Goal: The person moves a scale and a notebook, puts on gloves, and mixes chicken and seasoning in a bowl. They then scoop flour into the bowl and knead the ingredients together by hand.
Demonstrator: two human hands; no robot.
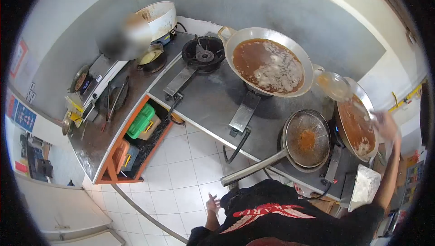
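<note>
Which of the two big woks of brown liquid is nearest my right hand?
The far-right wok: your right hand is by its rim. The upper-centre wok is clearly farther from that hand.

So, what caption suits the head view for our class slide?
Right hand holds a blurred skimmer between two woks of brown liquid; left hand hangs open over floor tiles.

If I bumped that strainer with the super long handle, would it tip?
Maybe. The long handle of the strainer juts past the edge of the counter, so a bump there could swing or tip it. If the orange-brown crumbs are loose, they might spill.
</note>
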